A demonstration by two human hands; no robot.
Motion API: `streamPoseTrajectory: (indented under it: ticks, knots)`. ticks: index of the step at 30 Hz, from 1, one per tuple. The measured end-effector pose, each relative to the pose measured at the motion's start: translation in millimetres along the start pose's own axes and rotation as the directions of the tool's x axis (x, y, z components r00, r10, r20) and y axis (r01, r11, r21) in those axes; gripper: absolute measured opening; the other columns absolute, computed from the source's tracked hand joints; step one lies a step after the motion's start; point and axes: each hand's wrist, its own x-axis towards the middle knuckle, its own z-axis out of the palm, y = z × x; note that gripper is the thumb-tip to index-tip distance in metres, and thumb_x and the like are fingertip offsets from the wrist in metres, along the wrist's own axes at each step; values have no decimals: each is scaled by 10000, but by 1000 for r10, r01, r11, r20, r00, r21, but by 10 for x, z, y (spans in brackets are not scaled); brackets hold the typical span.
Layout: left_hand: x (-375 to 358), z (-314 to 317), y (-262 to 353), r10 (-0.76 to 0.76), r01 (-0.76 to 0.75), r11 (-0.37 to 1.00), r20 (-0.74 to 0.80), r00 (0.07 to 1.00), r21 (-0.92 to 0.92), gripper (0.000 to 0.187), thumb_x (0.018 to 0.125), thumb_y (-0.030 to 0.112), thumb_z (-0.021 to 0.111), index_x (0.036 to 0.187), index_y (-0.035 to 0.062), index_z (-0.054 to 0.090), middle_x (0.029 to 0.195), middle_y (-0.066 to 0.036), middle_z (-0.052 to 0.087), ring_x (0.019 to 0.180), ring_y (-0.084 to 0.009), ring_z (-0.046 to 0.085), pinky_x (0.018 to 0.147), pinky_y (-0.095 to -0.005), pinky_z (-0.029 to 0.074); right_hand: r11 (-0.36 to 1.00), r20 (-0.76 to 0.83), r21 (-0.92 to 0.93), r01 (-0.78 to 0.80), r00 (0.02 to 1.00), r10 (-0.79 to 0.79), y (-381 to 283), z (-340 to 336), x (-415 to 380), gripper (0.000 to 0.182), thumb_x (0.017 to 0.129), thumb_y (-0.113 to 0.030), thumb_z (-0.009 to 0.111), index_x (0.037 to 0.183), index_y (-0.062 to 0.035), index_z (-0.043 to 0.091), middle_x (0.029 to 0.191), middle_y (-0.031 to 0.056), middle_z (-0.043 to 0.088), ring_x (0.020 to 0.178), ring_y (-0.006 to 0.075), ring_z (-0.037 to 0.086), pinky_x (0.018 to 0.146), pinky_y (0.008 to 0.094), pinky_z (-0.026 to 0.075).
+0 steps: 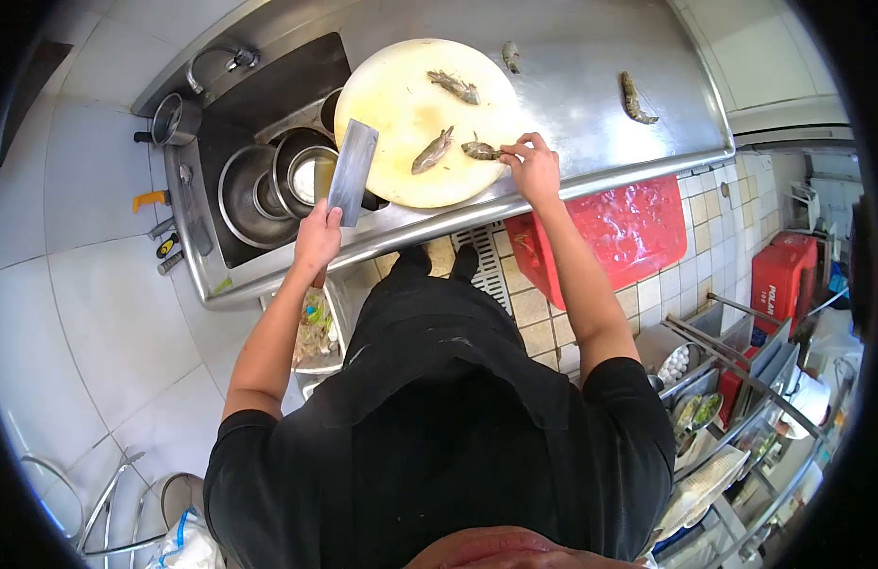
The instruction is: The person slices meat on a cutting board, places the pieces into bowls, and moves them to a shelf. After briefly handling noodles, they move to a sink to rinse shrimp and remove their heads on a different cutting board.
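Note:
My left hand [318,237] is closed round the handle of a cleaver [354,173], its broad blade pointing up beside the left edge of a round cutting board [392,90]. At the board's right edge, my right hand [534,174] pinches the end of a dark striped prawn [478,150] that lies on the board. Another greyish prawn piece [432,151] rests just left of it, and a third piece [454,87] lies higher up. Off the board, on the steel counter [581,85], are a small prawn piece [511,57] and a longer prawn [634,99].
Left of the board, a sink [268,100] holds several metal bowls [242,194], with a faucet [221,66] behind. Knives with an orange handle [151,200] and dark handles hang at its left. Below the counter stand a red tub [621,232] and a waste bin [318,332].

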Motion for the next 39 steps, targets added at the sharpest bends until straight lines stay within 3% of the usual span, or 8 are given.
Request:
streamPoseTrajectory:
  ticks: [6,13,19,25,32,35,38,39]
  knots:
    - [-3,-14,11,-23,23,1000,21,1000,-14,287,1021,266,525,1138,8,574,986,-305,685,971,-509,639,841,-543,482,982,-89,-172,73,992,-89,130,134,-41,225,907,-246,697,1094,-124,676,946,66,693,877,288,655,864,449,441]
    - [-26,-12,-3,-7,8,1000,9,1000,-6,285,1018,269,529,1135,13,571,993,-311,680,982,-516,633,853,-548,478,991,-155,-83,104,981,-116,252,191,-234,261,978,-205,585,1188,-52,567,1046,159,689,967,343,627,934,501,401]
    - [22,-92,35,22,-23,998,30,999,60,284,1016,271,531,1128,12,560,1009,-317,673,997,-520,623,859,-556,470,909,185,-414,50,982,30,192,157,-68,425,974,-315,569,1285,-27,532,1149,185,679,984,368,659,983,533,395]
    - [32,-148,91,8,-11,998,49,999,54,281,1017,271,529,1099,4,552,1008,-322,671,1002,-523,618,858,-559,469,931,173,8,-366,917,359,-219,-212,90,675,993,-574,463,1227,55,527,1093,299,697,1058,451,683,941,597,469]
    - [60,-158,154,8,-13,998,73,997,64,282,1024,267,515,1084,-6,549,1016,-328,668,1004,-523,619,856,-560,471,917,230,-273,-289,907,354,-201,144,177,616,1056,-507,351,1168,63,556,987,263,730,947,467,708,935,574,486]
    - [78,-124,84,45,-48,997,47,998,54,285,1025,269,513,1081,-8,551,1010,-329,668,1000,-524,620,854,-562,471,961,263,-141,-237,927,267,115,159,238,533,1061,-451,374,1117,20,618,952,252,728,920,432,717,917,526,508]
    - [81,-121,64,35,-37,998,51,998,44,290,1024,271,515,1079,-12,549,1005,-331,667,999,-524,621,849,-561,471,896,435,255,-363,871,229,433,18,328,468,1055,-399,415,1049,-3,664,928,265,713,925,412,713,875,485,531]
    - [84,-123,56,38,-40,998,54,998,39,292,1023,271,517,1079,-13,548,1004,-331,667,998,-524,621,848,-560,471,891,446,228,-393,855,264,450,-87,364,452,1047,-369,451,1007,25,669,904,280,698,916,435,699,837,498,538]
